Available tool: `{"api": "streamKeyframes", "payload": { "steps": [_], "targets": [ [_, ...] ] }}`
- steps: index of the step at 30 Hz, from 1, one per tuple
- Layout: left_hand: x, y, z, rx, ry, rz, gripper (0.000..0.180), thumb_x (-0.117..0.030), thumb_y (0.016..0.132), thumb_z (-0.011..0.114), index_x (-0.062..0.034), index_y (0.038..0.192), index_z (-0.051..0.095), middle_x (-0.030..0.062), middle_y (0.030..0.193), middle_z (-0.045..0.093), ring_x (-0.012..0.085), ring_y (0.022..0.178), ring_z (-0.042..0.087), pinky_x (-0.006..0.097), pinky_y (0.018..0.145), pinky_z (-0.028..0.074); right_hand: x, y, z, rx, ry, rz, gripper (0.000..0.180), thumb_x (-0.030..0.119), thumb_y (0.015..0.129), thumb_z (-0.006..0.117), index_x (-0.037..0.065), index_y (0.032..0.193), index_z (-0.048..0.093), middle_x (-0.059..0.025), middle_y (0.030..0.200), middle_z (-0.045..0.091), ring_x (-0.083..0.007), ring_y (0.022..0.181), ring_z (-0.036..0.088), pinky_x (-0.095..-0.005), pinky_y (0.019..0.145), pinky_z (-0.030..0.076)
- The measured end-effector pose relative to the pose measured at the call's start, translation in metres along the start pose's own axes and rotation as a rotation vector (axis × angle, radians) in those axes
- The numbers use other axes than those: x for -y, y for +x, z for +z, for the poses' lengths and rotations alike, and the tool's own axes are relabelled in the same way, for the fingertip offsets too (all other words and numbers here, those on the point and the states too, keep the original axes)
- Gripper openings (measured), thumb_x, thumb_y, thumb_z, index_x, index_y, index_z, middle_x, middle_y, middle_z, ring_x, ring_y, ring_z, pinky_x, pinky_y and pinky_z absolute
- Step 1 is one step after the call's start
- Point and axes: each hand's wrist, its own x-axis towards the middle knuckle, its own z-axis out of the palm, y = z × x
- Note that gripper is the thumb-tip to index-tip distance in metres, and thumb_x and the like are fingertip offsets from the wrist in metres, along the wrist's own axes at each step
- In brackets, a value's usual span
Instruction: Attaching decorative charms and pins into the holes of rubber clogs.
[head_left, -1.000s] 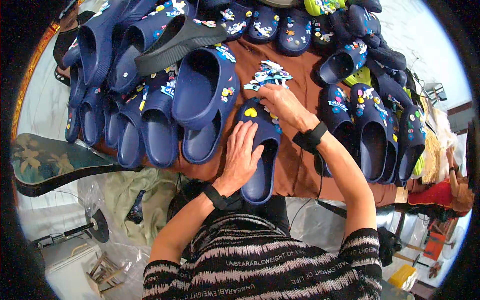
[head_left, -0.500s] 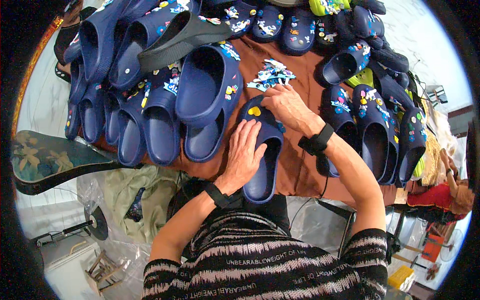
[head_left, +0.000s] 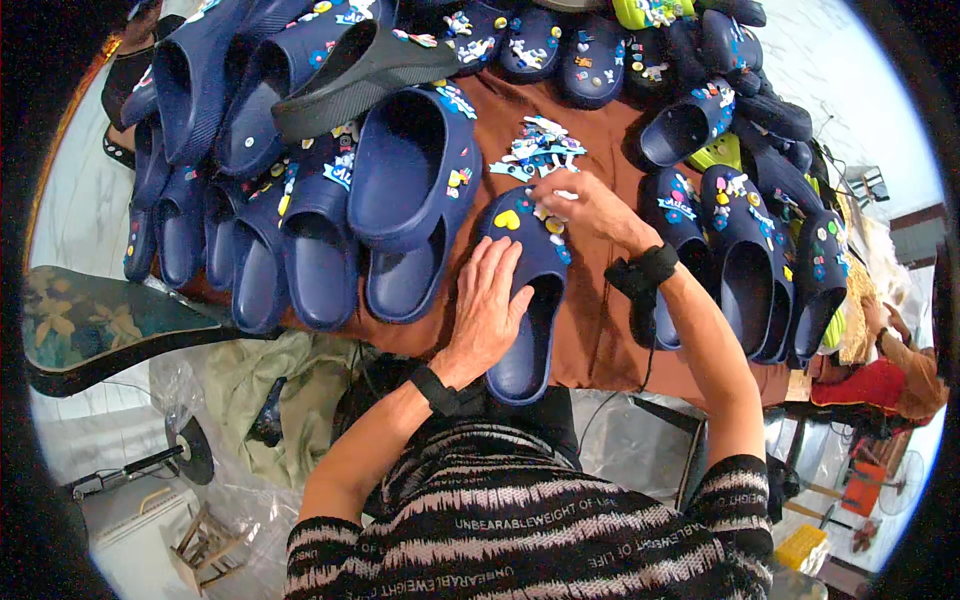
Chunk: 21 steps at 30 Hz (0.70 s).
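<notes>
the right hand [head_left: 583, 203] is shifting slightly rightward, uncovering charms [head_left: 555, 226] on the navy clog [head_left: 540, 256], so contact there seems to be easing. its fingers are curling; any hold, i cannot tell. the left hand [head_left: 487, 312], thumb spread, is pressing the clog on brown cloth [head_left: 592, 335].

Clog [head_left: 537, 258]: navy, upright, toe forward, heel at near edge of brown-covered desk [head_left: 600, 335] | Upper: yellow heart charm [head_left: 507, 219] fitted | Charm pile [head_left: 540, 147]: white-blue, loose, beyond toe
</notes>
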Motion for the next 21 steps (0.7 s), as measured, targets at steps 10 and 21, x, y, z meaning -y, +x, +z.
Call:
{"api": "streamKeyframes", "payload": {
  "steps": [10, 21],
  "targets": [
    [-0.001, 0.002, -0.003, 0.016, -0.001, 0.002, 0.052, -0.024, 0.100, 0.052, 0.0014, 0.144, 0.041, 0.0223, 0.148, 0.040, 0.0401, 0.142, 0.032, 0.048, 0.119, 0.024, -0.052, -0.018, 0.004, -0.329, -0.064, 0.449, 0.022, 0.011, 0.090, 0.060, 0.002, 0.106, 0.071, -0.0217, 0.100, 0.071, -0.0377, 0.095, 0.069, -0.0425, 0.084, 0.053],
    [-0.003, 0.002, -0.004, 0.008, -0.008, -0.001, 0.053, -0.024, 0.098, 0.055, 0.0026, 0.143, 0.042, 0.0239, 0.146, 0.041, 0.0424, 0.140, 0.032, 0.051, 0.115, 0.027, -0.039, 0.009, 0.023, -0.275, -0.526, 0.393, 0.030, 0.033, 0.089, 0.067, 0.005, 0.100, 0.067, -0.0210, 0.104, 0.067, -0.0380, 0.100, 0.066, -0.0504, 0.082, 0.052]
  ]
}}
